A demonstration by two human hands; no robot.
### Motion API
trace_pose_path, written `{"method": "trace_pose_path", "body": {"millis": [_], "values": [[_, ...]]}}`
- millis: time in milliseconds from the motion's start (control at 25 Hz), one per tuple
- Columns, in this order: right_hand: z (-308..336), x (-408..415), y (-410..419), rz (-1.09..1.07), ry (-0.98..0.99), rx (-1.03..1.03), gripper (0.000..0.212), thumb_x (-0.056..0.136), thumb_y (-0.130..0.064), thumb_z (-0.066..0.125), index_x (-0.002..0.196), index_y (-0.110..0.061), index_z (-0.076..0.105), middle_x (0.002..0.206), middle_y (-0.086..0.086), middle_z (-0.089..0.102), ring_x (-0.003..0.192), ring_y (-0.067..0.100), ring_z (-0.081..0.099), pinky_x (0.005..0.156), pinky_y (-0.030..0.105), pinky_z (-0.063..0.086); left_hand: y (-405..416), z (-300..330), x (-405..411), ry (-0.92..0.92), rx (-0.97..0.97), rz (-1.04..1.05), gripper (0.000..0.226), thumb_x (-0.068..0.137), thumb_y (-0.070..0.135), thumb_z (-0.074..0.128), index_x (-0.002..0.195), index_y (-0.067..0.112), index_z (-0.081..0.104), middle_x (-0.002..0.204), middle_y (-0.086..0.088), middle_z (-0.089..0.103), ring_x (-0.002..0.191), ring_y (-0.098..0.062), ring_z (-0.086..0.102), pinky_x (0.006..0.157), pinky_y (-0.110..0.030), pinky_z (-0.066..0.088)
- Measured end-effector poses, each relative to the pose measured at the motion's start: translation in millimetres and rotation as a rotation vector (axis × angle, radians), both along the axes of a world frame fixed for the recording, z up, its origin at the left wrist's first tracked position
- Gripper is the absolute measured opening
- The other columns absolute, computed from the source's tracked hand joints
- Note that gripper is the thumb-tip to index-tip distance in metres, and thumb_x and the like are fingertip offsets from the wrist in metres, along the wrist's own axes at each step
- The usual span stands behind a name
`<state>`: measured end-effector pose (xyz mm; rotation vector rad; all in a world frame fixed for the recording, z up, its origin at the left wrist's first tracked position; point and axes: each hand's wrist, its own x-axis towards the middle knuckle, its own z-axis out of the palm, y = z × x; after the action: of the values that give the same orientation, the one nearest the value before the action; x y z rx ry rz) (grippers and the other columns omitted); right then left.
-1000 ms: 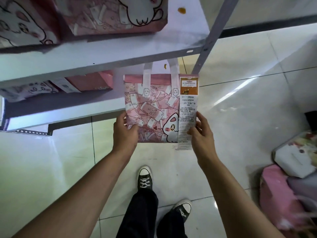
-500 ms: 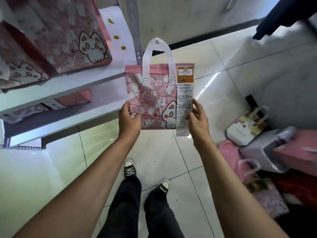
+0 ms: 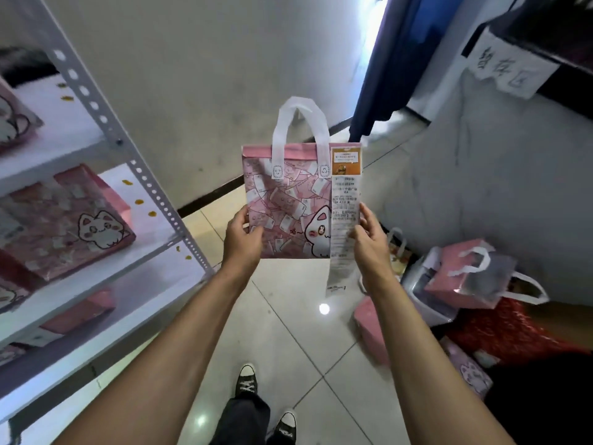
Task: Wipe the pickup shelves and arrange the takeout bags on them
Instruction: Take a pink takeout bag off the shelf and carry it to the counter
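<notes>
Gripping the lower left edge of a pink takeout bag (image 3: 288, 207), the left hand (image 3: 243, 239) has its fingers curled round the side, while the right hand (image 3: 369, 239) pinches the lower right edge together with the long receipt (image 3: 345, 220) that hangs down that side. The bag is held upright in the air over the tiled floor (image 3: 288, 332), its white handles (image 3: 300, 123) standing up, well right of the shelf unit (image 3: 150, 187).

Since the receipt trails below the bag's base, I judge it could snag on the perforated upright or tear off as the bag goes in; a tilt could also shift whatever is inside, which cannot be seen because the top is folded shut.

On the middle shelf lies a similar cat-print bag (image 3: 64, 220), with more above and below. More bags (image 3: 465, 277) sit heaped on the floor at far right, contents hidden.
</notes>
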<state>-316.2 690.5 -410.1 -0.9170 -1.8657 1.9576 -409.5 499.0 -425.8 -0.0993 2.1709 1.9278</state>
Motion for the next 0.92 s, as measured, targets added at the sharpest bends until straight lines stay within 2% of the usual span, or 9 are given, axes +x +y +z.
{"method": "trace_pose_path", "body": {"millis": [160,360,480,600,720,840,920], "values": [[40,4,52,-0.118,0.077,0.026,0.051,0.1,0.0,0.042,0.141,-0.029,0.049,0.105,-0.009,0.068,0.077,-0.006,0.07,0.061,0.013,0.054,63,43,-20,0.039,0.073,-0.156,0.038,0.097,0.009,0.053,0.132,0.022,0.057,0.117,-0.001,0.065,0.094,-0.018,0.072,0.068,-0.036,0.063],[83,-8,118,-0.276,0.14,0.05,0.043,0.101,-0.007,0.05,0.118,-0.046,0.055,0.107,-0.006,0.071,0.085,0.006,0.072,0.07,0.025,0.06,145,87,-60,0.085,0.129,-0.332,0.037,0.097,0.011,0.055,0.132,0.023,0.056,0.115,0.003,0.065,0.097,-0.017,0.071,0.07,-0.037,0.063],[108,-29,159,-0.358,0.181,0.073,0.04,0.101,-0.01,0.052,0.13,-0.037,0.055,0.117,0.001,0.07,0.094,0.014,0.072,0.082,0.037,0.061,194,115,-96,0.082,0.178,-0.45,0.042,0.099,0.018,0.056,0.14,0.021,0.049,0.113,0.006,0.064,0.102,-0.019,0.069,0.072,-0.037,0.063],[132,-51,196,-0.436,0.198,0.115,0.047,0.101,-0.011,0.052,0.145,-0.027,0.049,0.125,0.005,0.067,0.103,0.021,0.07,0.086,0.041,0.06,242,141,-126,0.114,0.207,-0.553,0.042,0.099,0.023,0.057,0.141,0.021,0.048,0.111,0.007,0.065,0.091,-0.011,0.073,0.064,-0.029,0.061],[150,-67,226,-0.502,0.231,0.159,0.048,0.101,-0.012,0.052,0.146,-0.026,0.048,0.126,0.005,0.067,0.107,0.022,0.069,0.09,0.044,0.059,282,160,-148,0.151,0.242,-0.6,0.035,0.099,0.017,0.057,0.132,0.025,0.054,0.103,0.011,0.067,0.083,-0.003,0.073,0.061,-0.024,0.059],[164,-84,254,-0.558,0.269,0.173,0.048,0.101,-0.009,0.051,0.146,-0.025,0.048,0.125,0.003,0.069,0.108,0.022,0.07,0.09,0.043,0.059,321,177,-170,0.18,0.263,-0.646,0.033,0.098,0.012,0.053,0.109,0.043,0.059,0.099,0.012,0.069,0.085,-0.004,0.073,0.061,-0.025,0.059],[174,-95,277,-0.592,0.299,0.184,0.047,0.1,-0.008,0.052,0.144,-0.024,0.051,0.121,0.001,0.07,0.106,0.022,0.071,0.089,0.042,0.06,348,186,-184,0.207,0.252,-0.667,0.033,0.098,0.011,0.051,0.113,0.039,0.058,0.101,0.011,0.069,0.082,0.0,0.072,0.059,-0.025,0.059]]}}
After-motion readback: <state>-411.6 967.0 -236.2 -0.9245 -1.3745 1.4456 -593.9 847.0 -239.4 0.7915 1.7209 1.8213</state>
